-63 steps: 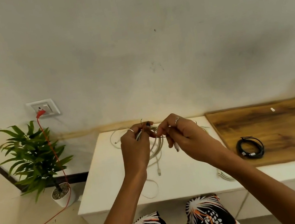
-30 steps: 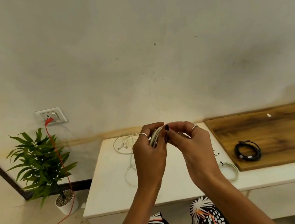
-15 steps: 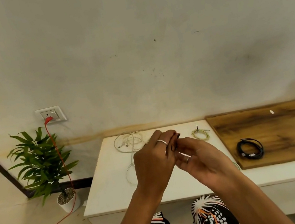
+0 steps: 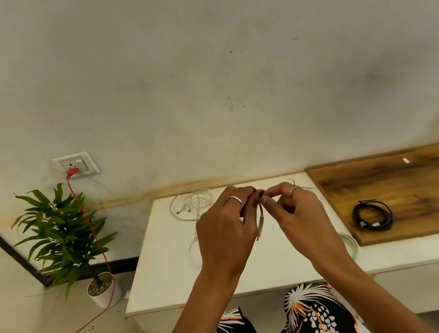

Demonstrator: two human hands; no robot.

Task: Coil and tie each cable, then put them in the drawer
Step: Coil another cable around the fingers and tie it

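Hands raised above white surface (image 4: 170, 263): left hand (image 4: 224, 233) grips pale coiled cable (image 4: 260, 222), steadying it; right hand (image 4: 293, 212) pinches its top, likely fastening a tie. Loose white cable (image 4: 190, 206) waits at 11 o'clock; tied black cable (image 4: 372, 215) sits at 3 o'clock.

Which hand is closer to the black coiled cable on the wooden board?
Right. The right hand is raised over the white table, just left of the black coiled cable; the left hand is farther left, beyond the right one.
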